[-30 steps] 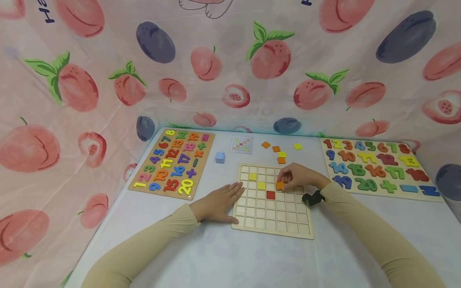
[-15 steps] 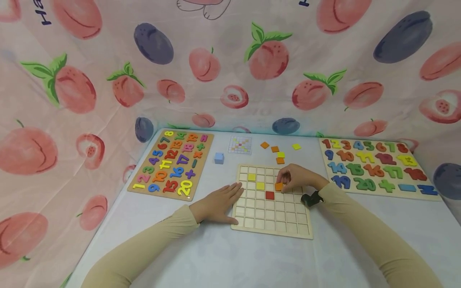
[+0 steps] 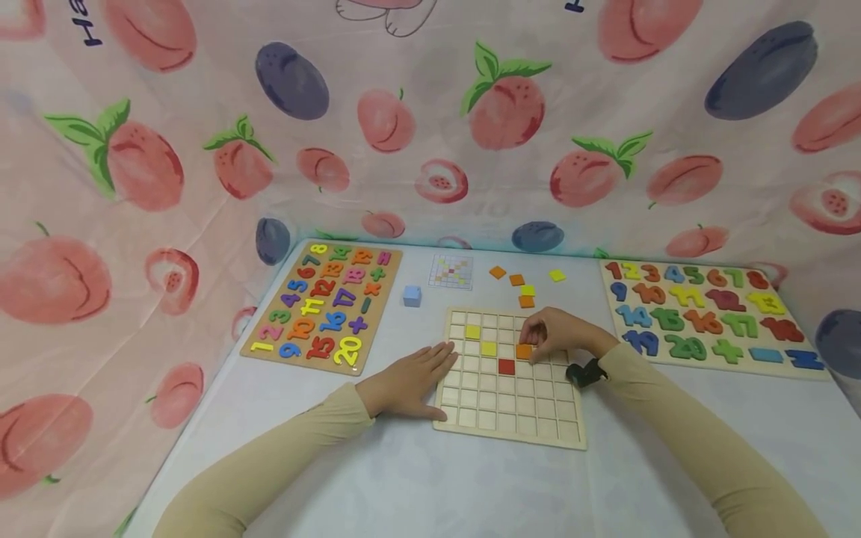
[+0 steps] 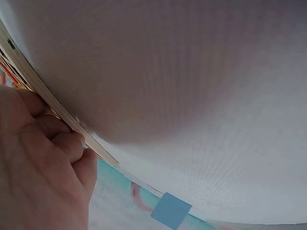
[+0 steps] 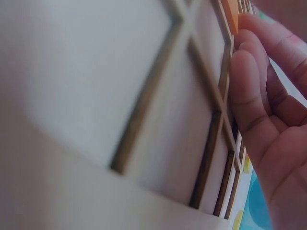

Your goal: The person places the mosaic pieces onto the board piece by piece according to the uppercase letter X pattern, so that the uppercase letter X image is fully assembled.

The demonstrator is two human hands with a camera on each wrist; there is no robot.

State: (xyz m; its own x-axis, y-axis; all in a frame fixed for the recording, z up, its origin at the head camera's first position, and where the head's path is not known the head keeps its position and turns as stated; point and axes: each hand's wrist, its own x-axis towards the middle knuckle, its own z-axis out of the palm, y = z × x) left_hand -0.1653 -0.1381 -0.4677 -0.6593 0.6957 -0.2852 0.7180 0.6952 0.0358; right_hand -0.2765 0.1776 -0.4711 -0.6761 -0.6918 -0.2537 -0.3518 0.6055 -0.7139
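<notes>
A square wooden grid board (image 3: 507, 437) lies on the table; two yellow tiles (image 3: 489, 349) and a red tile (image 3: 507, 367) sit in its cells in a diagonal line. My right hand (image 3: 558, 332) is over the upper right part of the board, thumb and fingers bent at an orange tile (image 3: 524, 351), which looks level in a cell. In the right wrist view, fingertips meet the edge of that tile (image 5: 231, 14). My left hand (image 3: 410, 379) rests along the board's left edge, fingers extended and thumb spread at the lower corner.
Behind the board lie loose orange tiles (image 3: 516, 280), yellow tiles (image 3: 557, 276) and a printed pattern card (image 3: 451, 272). A blue cube (image 3: 412, 296) stands left of them. Number puzzle boards flank the area at left (image 3: 323, 306) and right (image 3: 713, 317).
The orange tile under my right fingers has gone from slightly tilted to lying flat and squared in its cell. My left hand has stayed on the board's edge.
</notes>
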